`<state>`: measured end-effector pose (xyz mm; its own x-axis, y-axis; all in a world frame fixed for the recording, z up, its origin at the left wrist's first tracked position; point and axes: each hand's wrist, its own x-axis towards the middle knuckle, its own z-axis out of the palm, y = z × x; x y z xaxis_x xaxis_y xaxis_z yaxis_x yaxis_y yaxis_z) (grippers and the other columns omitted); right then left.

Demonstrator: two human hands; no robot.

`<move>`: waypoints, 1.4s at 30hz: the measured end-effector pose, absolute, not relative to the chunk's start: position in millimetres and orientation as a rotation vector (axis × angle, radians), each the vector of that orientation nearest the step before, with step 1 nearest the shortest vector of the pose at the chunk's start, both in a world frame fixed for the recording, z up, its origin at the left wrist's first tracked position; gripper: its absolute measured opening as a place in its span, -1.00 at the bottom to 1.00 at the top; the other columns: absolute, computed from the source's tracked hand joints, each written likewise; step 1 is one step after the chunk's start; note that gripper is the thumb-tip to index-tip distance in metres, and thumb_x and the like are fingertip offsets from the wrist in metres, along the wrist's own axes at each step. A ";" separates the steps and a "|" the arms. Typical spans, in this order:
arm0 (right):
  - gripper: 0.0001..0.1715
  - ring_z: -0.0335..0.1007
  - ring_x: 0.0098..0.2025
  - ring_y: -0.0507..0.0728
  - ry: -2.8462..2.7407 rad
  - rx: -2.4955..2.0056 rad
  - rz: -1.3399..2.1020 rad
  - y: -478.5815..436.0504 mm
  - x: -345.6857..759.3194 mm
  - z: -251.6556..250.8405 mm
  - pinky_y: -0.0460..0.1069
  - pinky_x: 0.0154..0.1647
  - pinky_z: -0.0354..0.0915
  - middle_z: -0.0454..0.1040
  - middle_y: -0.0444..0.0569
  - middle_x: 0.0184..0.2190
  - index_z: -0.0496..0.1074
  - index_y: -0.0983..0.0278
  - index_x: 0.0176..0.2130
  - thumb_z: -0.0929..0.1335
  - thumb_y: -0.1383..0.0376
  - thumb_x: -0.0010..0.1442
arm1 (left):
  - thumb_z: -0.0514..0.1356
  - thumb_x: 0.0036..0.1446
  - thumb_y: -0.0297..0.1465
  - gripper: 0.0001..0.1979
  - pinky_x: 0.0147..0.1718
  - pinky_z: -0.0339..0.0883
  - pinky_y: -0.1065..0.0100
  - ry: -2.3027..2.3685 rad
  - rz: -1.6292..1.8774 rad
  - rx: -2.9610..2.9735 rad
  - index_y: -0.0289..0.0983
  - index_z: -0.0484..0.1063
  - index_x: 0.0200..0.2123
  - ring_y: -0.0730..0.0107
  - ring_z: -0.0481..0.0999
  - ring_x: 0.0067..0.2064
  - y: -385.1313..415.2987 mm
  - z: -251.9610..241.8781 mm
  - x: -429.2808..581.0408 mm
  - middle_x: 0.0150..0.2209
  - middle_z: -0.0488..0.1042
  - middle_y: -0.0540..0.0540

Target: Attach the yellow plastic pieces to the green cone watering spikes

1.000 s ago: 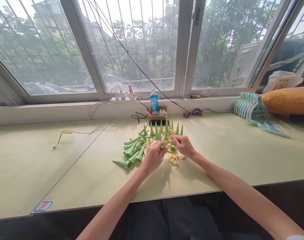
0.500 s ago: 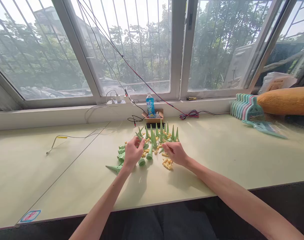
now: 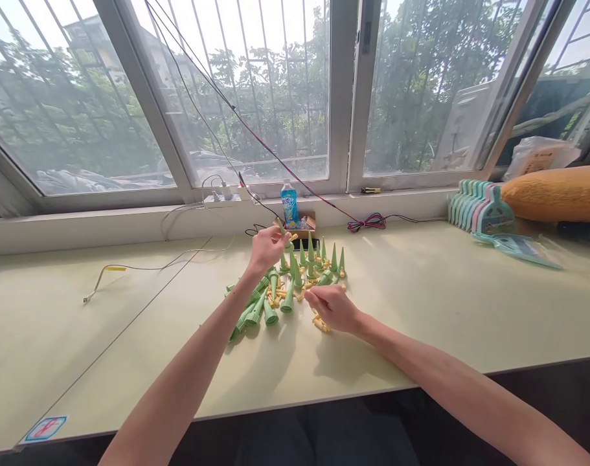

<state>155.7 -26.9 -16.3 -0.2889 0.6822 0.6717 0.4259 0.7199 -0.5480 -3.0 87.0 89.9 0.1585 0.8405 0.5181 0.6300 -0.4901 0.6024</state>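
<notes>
Green cone-shaped plastic pieces lie in a heap [image 3: 256,309] on the pale table [image 3: 421,304], and several more stand upright in a row [image 3: 318,255] behind it. Small yellow pieces [image 3: 321,323] are scattered among them. My left hand [image 3: 267,247] is raised over the back of the row, fingers pinched on a green cone with a yellow bit at its tip. My right hand [image 3: 332,307] rests low beside the yellow pieces, fingers curled together; what they hold is too small to make out.
A blue-labelled bottle [image 3: 288,202] and a small cardboard box [image 3: 302,226] stand at the window ledge. Red and black wires [image 3: 367,223] and a white cable [image 3: 129,266] trail over the table. Pastel plastic items [image 3: 479,207] and an orange cushion [image 3: 554,193] sit at right.
My left hand has lifted from the heap on the left and moved up and back over the standing row, carrying a cone. My right hand has shifted slightly nearer.
</notes>
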 end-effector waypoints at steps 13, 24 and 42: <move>-0.48 -0.15 -0.59 -0.04 -1.968 -0.838 0.367 -30.2 154.5 -16.0 -0.08 -0.53 -0.09 -0.05 -0.24 -0.65 -0.09 0.24 -0.55 0.13 0.16 0.42 | 0.17 0.09 -0.24 -0.76 -0.31 0.37 0.37 1.426 1.006 2.301 -0.27 0.55 -0.38 0.27 0.56 -0.34 92.8 70.4 -4.8 -0.32 0.62 -0.12; -0.48 -0.14 -0.60 -0.04 -1.977 -0.873 0.389 -31.5 155.9 -13.6 -0.08 -0.53 -0.08 -0.03 -0.24 -0.66 -0.08 0.24 -0.55 0.14 0.16 0.41 | 0.16 0.12 -0.26 -0.78 -0.35 0.34 0.39 1.367 1.033 2.306 -0.25 0.55 -0.38 0.33 0.54 -0.37 92.9 59.5 -4.1 -0.35 0.61 -0.07; -0.46 -0.02 -0.60 -0.03 -2.038 -0.891 0.383 -37.0 152.7 -18.9 -0.08 -0.52 -0.03 0.10 -0.20 -0.67 0.04 0.24 -0.58 0.12 0.15 0.42 | 0.07 0.16 -0.10 -0.61 -0.34 0.44 0.36 1.528 0.915 2.276 -0.26 0.54 -0.30 0.24 0.59 -0.27 72.2 68.8 -100.0 -0.24 0.62 -0.13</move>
